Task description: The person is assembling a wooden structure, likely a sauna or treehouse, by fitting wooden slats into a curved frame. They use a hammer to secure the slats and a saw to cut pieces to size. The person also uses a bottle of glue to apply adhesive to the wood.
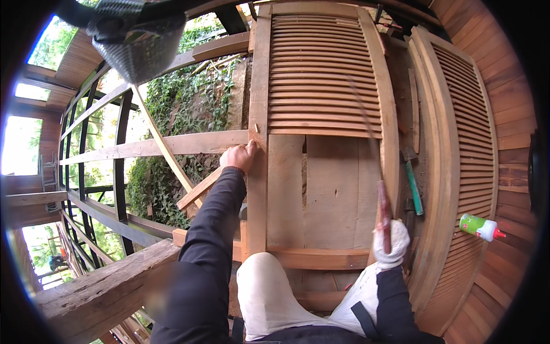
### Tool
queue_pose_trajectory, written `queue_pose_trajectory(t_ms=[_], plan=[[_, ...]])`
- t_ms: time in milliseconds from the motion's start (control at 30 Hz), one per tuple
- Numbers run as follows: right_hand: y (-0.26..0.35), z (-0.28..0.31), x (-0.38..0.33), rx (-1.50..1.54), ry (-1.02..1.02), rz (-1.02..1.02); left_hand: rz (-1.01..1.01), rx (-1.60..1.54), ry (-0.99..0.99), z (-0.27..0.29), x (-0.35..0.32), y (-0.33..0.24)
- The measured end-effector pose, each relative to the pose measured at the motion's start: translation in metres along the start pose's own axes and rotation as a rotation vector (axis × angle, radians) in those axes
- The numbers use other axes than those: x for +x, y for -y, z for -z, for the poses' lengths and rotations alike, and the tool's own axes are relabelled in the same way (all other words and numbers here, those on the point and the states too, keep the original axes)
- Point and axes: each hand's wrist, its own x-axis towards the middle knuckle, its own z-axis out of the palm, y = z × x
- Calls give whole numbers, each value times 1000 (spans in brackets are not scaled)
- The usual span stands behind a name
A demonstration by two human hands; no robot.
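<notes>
Shutter [321, 74] lies flat ahead of your knee, your hands at its left stile and lower right corner.

Your left hand [239, 156] rests on the left stile, bare fingers [250, 148] curled closed and pinching what looks like a small peg where the slats end; keep that pinch steady and your thumb clear. Your right hand [391, 243], gloved white, grips a red-handled tool [382, 206], its thin blade blurred as it reaches up over the slats; judge each stroke short and square. The shutter is reddish wood: louvred slats above, plain boards below. A hammer [412, 178] with a green handle and a glue bottle [480, 227] lie beyond its right edge.
</notes>
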Motion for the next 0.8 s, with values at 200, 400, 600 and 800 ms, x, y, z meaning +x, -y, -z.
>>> queue_pose_trajectory(t_ms=[200,400,600,800], plan=[[-172,41,21,-506,57,142,-40,76,102,35,-34,-45],[-246,40,8,-744,468,235,-304,-502,125,108,-142,-103],[-183,54,27,-654,694,-115,-350,-1533,34,147,-184,-151],[-25,-18,15,498,667,-139,382,-1766,459,2,-146,-146]])
